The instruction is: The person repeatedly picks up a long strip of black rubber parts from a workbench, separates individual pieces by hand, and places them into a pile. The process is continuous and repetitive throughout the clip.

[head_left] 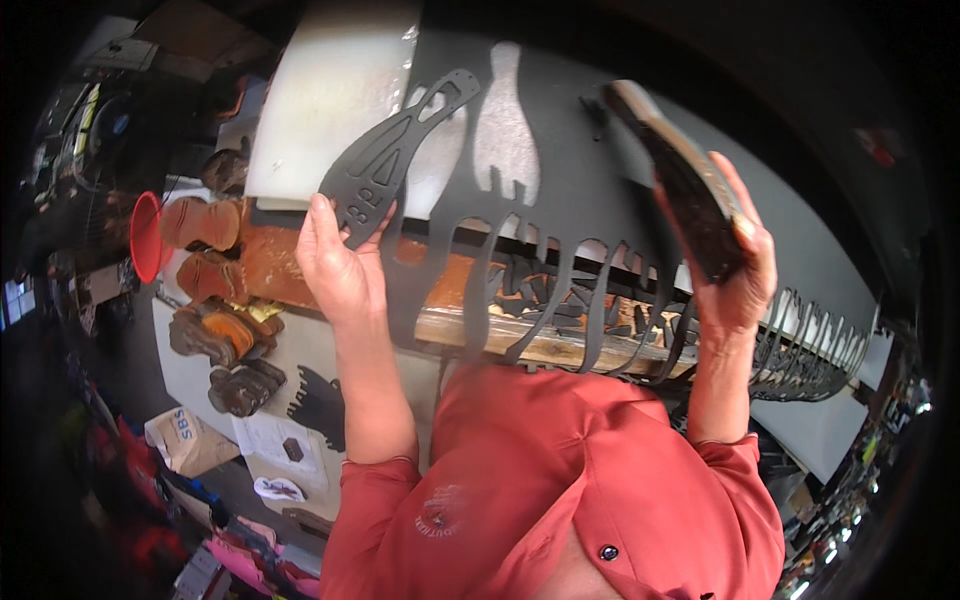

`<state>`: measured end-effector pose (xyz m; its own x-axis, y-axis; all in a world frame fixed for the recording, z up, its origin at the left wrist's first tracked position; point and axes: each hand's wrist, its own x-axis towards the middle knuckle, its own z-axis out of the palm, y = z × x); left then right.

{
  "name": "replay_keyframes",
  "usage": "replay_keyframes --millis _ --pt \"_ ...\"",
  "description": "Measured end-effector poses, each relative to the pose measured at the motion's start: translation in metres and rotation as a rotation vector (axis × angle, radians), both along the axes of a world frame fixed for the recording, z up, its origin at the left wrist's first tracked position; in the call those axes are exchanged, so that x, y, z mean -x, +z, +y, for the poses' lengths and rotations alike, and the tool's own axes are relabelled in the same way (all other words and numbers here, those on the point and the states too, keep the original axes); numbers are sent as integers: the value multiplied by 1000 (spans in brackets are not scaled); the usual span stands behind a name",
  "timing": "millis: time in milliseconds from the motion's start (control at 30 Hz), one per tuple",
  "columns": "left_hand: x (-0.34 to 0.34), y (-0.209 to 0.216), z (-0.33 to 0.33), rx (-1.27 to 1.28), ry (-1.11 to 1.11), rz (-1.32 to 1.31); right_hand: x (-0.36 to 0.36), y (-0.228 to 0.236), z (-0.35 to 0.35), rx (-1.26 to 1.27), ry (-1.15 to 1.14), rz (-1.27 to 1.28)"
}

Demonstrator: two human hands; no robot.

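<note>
My left hand [340,262] pinches the wide end of a flat black cut-out piece [385,165]. The piece has a narrow neck, a slot and raised markings, and is held above the table. My right hand [738,265] grips a thick, curved, sole-shaped block [700,200], probably a cutting die, with a pale rim and dark face. It is tilted over a large black sheet [590,165]; whether it touches the sheet I cannot tell. Cut-out openings run along the sheet's near edge, leaving thin strips [545,310] that hang toward me. Through one bottle-shaped opening [503,130] a pale surface shows.
A white board [335,100] lies at the far left. Black scraps [540,290] fill a trough along the near edge. Several shaped blocks [225,335] stand at left, near a red round rim [147,238], a paper bag [185,440] and a toothed black offcut [318,405].
</note>
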<state>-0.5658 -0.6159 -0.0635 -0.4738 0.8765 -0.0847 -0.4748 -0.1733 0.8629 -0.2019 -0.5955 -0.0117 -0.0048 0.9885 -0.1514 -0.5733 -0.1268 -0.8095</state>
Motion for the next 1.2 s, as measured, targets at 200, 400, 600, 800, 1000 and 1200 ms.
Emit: replay_keyframes --millis 200,400,600,800,1000,1200 --pt "34 -2 -28 111 131 80 -6 -13 3 -334 87 -1163" --pt "139 -18 -114 258 274 243 17 -41 -5 -413 24 -1622" --pt "267 -45 -273 875 -39 747 14 -35 3 -326 27 -1520" --pt "248 -32 -253 1323 -113 1481 -4 -26 4 -38 45 -871" --pt "68 41 -48 157 -66 1049 9 -30 0 -423 -12 -1606" --pt "-135 17 111 -49 -581 1413 -12 -29 3 -189 12 -1191"
